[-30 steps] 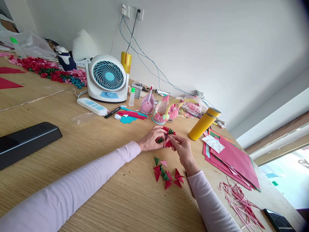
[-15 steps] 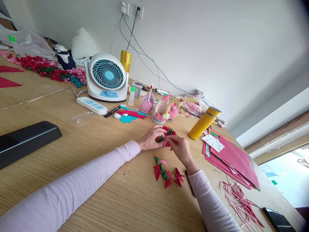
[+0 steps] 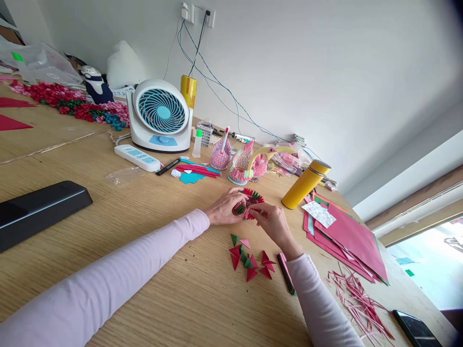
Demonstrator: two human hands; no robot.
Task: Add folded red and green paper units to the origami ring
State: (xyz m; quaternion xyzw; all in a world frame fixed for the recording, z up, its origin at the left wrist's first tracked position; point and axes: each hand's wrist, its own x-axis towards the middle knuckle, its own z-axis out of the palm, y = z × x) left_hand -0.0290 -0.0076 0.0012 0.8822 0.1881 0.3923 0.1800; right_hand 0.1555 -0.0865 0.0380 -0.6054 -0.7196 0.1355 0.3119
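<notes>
A round folded-paper piece in red and green (image 3: pixel 254 194) is held between my two hands above the wooden table. My left hand (image 3: pixel 227 207) grips its left side, fingers curled over the rim. At its right side is my right hand (image 3: pixel 272 219), thumb and forefinger pinched together against the piece; anything between those fingertips is too small to make out. Below the hands lie several loose red triangles (image 3: pixel 235 256), green triangles (image 3: pixel 235 239) and a pink one (image 3: pixel 245 243). A narrow stack of folded strips (image 3: pixel 287 273) rests beside my right wrist.
Behind the hands stand paper swans (image 3: pixel 240 164), a white fan (image 3: pixel 161 115) and a tilted-looking yellow bottle (image 3: pixel 306 184). Red paper sheets (image 3: pixel 352 236), pink paper shreds (image 3: pixel 356 299) and a phone (image 3: pixel 415 327) lie at the right. A black case (image 3: pixel 43 209) is at the left.
My right hand and forearm have shifted slightly right, showing more of the folded strips by the wrist. My left hand still holds the round piece, nearly unmoved.
</notes>
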